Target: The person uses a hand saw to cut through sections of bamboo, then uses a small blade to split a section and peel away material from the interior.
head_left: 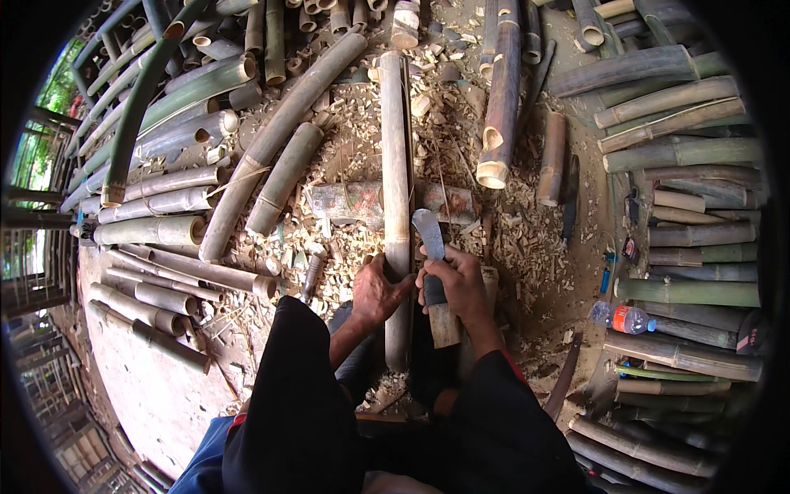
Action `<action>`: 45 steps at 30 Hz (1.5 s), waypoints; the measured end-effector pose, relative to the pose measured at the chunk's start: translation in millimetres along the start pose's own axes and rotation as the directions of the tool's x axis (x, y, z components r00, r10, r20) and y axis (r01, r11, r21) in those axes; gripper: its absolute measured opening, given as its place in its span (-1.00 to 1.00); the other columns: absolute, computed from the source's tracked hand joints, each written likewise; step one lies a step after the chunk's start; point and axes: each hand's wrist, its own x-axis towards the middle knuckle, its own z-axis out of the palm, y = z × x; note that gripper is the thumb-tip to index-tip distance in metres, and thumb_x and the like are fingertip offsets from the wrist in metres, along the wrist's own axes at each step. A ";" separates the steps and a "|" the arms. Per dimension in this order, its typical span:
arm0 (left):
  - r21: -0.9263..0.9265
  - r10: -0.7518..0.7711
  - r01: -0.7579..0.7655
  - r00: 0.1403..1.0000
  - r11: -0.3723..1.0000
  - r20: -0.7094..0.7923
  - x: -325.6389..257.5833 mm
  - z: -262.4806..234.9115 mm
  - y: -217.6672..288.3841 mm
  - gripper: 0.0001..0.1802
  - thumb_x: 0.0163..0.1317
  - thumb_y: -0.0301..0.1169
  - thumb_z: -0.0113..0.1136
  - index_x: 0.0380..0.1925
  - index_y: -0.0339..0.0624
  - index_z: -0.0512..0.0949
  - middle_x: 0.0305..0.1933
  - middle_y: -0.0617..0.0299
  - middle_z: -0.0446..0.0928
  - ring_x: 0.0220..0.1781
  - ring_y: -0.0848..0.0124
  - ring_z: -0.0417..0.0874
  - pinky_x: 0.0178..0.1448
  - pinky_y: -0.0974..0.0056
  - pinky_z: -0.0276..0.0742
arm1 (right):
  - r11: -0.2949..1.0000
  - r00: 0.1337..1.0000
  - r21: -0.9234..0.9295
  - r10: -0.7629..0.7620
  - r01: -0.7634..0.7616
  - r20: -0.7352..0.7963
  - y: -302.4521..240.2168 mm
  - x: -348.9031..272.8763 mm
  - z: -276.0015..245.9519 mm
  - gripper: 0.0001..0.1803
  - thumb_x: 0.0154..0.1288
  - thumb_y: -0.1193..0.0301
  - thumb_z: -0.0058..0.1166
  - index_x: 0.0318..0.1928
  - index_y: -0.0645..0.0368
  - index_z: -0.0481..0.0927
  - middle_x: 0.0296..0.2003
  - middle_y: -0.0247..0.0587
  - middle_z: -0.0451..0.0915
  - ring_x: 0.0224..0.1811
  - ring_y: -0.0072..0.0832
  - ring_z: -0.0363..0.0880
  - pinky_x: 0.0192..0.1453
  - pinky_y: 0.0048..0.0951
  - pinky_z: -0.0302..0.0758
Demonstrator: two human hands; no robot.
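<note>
A long pale bamboo pole [397,177] lies lengthwise in front of me, crossing over a short log [346,203] on the ground. My left hand [380,290] grips the near part of the pole, its thumb laid across the top; some of its fingers are hidden. Just right of the pole, my right hand [461,282] is closed around a broad-bladed knife [429,230]. The blade points away from me, close to the pole's right side. Its wooden handle [444,326], with a dark wrap, sticks out below the hand toward me.
Wood chips [527,263] cover the ground around the log. Thick bamboo lengths [284,140] lie left of the pole, and a dark bamboo piece [499,99] lies right. Bamboo stacks line both sides. A plastic bottle [629,319] lies at the right; a dark blade [565,375] is nearer.
</note>
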 end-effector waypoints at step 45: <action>-0.295 -0.023 0.065 0.990 0.953 0.142 18.1 -25.0 17.6 -0.33 0.01 -0.20 0.52 0.04 -0.41 0.52 -0.19 -0.07 0.71 -0.13 0.13 0.76 0.06 0.16 0.63 | 0.975 0.996 -0.204 -0.090 0.093 0.022 -40.3 33.8 2.3 -0.55 0.37 0.44 0.01 0.22 0.40 0.44 -0.46 -0.12 0.62 -0.63 -0.43 0.58 -0.61 -0.37 0.54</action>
